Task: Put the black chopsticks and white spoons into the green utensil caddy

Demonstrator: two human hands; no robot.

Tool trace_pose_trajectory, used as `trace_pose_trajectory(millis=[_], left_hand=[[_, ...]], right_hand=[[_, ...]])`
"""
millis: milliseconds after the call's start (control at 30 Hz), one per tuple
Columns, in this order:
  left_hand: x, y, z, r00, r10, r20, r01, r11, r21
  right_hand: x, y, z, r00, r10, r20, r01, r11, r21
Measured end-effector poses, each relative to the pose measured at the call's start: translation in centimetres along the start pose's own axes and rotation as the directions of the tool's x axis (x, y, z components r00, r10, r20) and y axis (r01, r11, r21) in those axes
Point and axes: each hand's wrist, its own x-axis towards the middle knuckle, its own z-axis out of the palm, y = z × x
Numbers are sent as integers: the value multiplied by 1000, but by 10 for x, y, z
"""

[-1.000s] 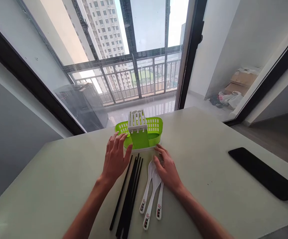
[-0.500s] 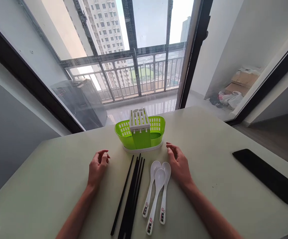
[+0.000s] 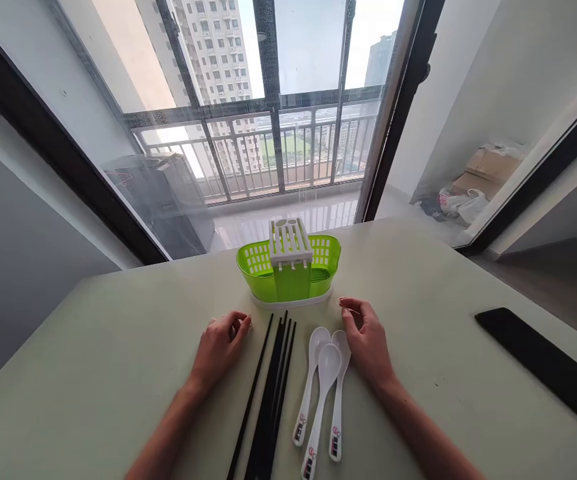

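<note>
My left hand (image 3: 223,343) rests on the table left of several black chopsticks (image 3: 277,373), loosely curled, with a gap between thumb and fingers and nothing held. To the right of the spoons is my right hand (image 3: 368,339), half open, its thumb and fingers slightly apart; it holds nothing. Three white spoons with printed handles lie between the chopsticks and that hand; the front spoon (image 3: 328,365) overlaps the other two. Behind them stands a green utensil basket (image 3: 263,288), with a white slotted holder (image 3: 291,248) at its front middle and a white base.
A long black flat object (image 3: 543,363) lies at the table's right side. The pale table (image 3: 133,347) ends at a glass door, beyond which are a balcony railing (image 3: 313,157) and a cardboard box with bags (image 3: 483,177).
My left hand drew back from the basket to the left, curled, then shifted slightly right. My right hand moved off the spoons to their right. The camera view turned a little.
</note>
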Motion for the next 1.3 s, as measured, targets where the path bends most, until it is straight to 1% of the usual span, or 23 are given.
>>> trace_pose_trajectory(millis=[300,600,767,933,1000,1133,1300], left_hand=[[-1,-2,3,1000,27,4,-27,999,27],[-2,-4,5,990,136,36,-139,986,94],[-3,-2,4,973,214,89,-222,971,90],[-10,8,10,931,319,178,-337,938,82],[-13,12,13,916,351,194,-370,927,68],[-16,15,15,909,376,182,-390,919,48],[-16,16,14,908,373,188,-387,921,39]], right_hand=[[0,5,0,1000,-29,11,30,999,-13],[0,8,0,999,-49,10,49,999,-14],[0,8,0,999,-43,6,43,999,-17],[-1,7,0,999,-47,0,47,999,-15],[-1,7,0,999,-48,0,48,999,-13],[-1,7,0,999,-41,3,41,999,-11],[-1,6,-1,1000,-26,12,26,1000,-10]])
